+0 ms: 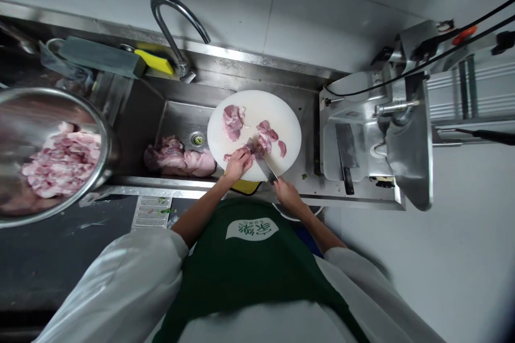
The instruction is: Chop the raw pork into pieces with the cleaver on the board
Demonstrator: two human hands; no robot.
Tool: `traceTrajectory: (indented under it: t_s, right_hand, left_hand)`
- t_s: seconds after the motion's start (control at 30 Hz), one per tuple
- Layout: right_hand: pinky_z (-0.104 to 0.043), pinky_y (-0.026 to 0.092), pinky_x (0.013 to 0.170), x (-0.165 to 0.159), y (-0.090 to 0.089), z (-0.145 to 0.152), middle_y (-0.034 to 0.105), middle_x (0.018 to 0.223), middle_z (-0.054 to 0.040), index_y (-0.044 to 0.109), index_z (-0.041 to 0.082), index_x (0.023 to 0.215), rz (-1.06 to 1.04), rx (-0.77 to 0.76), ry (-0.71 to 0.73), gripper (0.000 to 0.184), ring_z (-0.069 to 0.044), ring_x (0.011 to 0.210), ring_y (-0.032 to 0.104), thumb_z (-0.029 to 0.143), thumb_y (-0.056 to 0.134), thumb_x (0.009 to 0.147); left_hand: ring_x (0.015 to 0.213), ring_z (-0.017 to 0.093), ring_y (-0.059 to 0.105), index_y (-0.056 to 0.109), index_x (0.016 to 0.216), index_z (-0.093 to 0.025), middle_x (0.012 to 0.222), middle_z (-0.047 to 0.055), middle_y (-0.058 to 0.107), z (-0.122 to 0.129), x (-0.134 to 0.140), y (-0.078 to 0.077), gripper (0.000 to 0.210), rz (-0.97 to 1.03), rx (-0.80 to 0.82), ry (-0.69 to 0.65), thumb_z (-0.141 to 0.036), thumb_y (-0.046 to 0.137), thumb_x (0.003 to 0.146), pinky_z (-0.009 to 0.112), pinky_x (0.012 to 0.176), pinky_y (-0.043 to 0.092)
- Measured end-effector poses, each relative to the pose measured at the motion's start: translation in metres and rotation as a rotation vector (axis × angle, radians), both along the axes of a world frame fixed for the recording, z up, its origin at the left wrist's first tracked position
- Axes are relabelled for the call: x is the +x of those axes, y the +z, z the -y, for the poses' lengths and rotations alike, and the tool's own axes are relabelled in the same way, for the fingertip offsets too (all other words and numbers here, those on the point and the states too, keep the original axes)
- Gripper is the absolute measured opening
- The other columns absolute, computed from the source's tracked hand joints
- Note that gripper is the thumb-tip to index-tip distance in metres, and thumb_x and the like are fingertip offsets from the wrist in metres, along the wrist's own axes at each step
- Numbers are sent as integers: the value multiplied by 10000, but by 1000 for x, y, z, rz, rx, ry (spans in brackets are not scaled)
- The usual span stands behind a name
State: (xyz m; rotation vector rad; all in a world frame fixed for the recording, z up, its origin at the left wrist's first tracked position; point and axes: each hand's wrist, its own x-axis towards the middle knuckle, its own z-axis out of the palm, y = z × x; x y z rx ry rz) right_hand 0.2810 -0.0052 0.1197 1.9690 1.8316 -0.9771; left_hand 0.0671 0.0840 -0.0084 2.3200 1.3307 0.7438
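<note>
My right hand (285,193) is closed round the handle of a knife (263,163), whose blade slants up and left over a round white cutting board (251,104). Beside the blade's far end, my left hand (238,164) presses its bent fingers onto a piece of raw meat (247,151), mostly covered by the fingers. Several cut meat slices (266,134) lie just right of the blade, with one slice (282,148) farther right. A larger chunk of raw meat (233,122) rests on the board's upper left.
Large raw meat pieces (181,158) lie in the sink (189,112), under a curved faucet (177,16). Left stands a steel bowl (105,144) of cut meat (64,163). At right, a cleaver (346,150) lies on a slicing machine (410,155). A yellow cloth (245,187) shows below the board.
</note>
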Motion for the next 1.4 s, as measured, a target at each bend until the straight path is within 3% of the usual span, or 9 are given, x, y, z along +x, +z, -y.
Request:
traceTrajectory:
  t_s: [0.2,0.37,0.53,0.63,0.77,0.87,1.13,1.3,1.4]
  right_hand:
    - [-278,431,793,46,-5,8,745,1011,-115,644,156,1126,-34,33,-2,337,-221,936,685,331,358,1095]
    - [-283,410,765,32,18,2,748,977,-128,626,147,1174,97,86,-37,344,-233,902,695,312,333,1101]
    - [-298,429,789,-17,53,13,759,996,-146,557,150,1341,74,241,-70,441,-259,908,720,335,225,1118]
    - [-300,447,831,-40,47,13,752,1078,-173,503,124,1409,27,293,-98,472,-263,986,720,318,184,1120]
    - [-308,464,812,-57,15,2,757,1028,-160,558,138,1296,29,34,-1,379,-266,971,724,295,266,1112]
    - [-313,467,815,-57,1,-5,751,1062,-160,547,149,1285,47,24,39,355,-265,999,722,305,278,1114]
    - [-307,459,820,-37,26,7,756,1036,-149,554,151,1262,71,-65,59,344,-260,988,726,310,288,1113]
    - [-304,458,834,-67,9,-33,738,1149,-159,551,162,1294,20,35,40,359,-250,1033,710,321,282,1119]
    - [-306,453,833,-63,-1,-33,741,1136,-150,560,161,1294,-4,56,46,346,-252,1026,708,319,308,1116]
  left_hand:
    - [1084,284,620,711,1088,-216,1221,129,649,4,-3,5,181,-28,7,36,-284,593,968,469,928,520]
    - [1266,338,548,625,1268,-240,1337,152,581,22,-25,22,441,40,117,50,-445,717,888,527,1027,490]
    - [1145,308,588,576,1134,-216,1140,138,612,44,-63,35,301,166,251,473,-379,672,900,532,1012,481]
    - [1108,306,594,566,1069,-222,1097,125,617,47,-70,37,238,160,270,591,-371,647,903,544,1002,476]
    - [1135,301,590,617,1056,-238,1116,110,649,32,-46,34,200,92,131,289,-352,663,899,523,1017,483]
    - [1204,316,557,663,1054,-229,1152,112,667,19,-26,24,192,40,14,71,-339,664,897,510,1030,484]
    - [1042,266,592,689,1016,-200,1105,109,680,15,-21,1,163,29,-46,14,-245,539,968,435,929,511]
    - [1042,249,606,692,1018,-206,1103,105,663,14,-22,-2,169,57,-69,-46,-236,531,974,431,946,502]
    - [1059,260,599,697,1040,-207,1112,115,661,13,-21,-4,178,76,-74,-21,-247,537,971,446,950,495]
